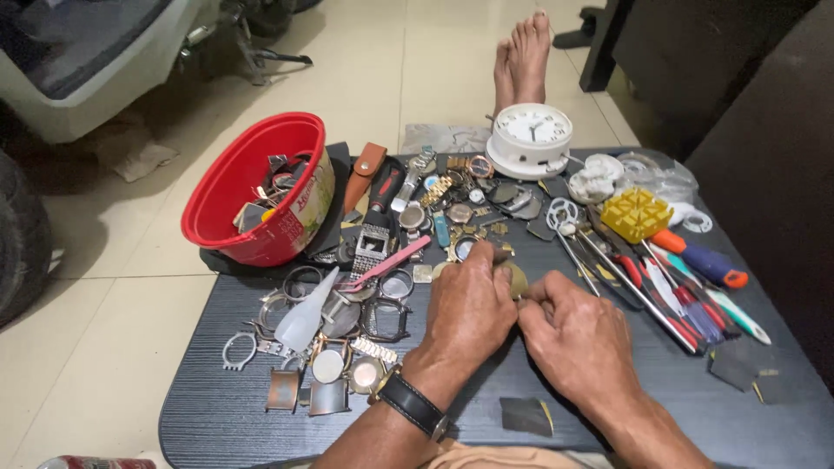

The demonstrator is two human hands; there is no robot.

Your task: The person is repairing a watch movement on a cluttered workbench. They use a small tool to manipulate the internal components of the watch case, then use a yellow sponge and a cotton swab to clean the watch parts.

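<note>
My left hand (469,306) and my right hand (575,339) meet over the middle of a dark table (226,408). Together they pinch a small round brass-coloured watch part (518,280), mostly hidden by the fingers. The left wrist wears a black-strapped watch (413,405). Just left of the hands lie several watch cases and bezels (382,318), a pink toothbrush (387,263) and a clear plastic dropper bottle (306,314).
A red tub (261,187) of watch parts stands at the table's back left. A white alarm clock (531,137) sits at the back. Screwdrivers and pliers (669,287) and a yellow case holder (637,214) lie right. Bare feet (523,59) rest on the floor beyond.
</note>
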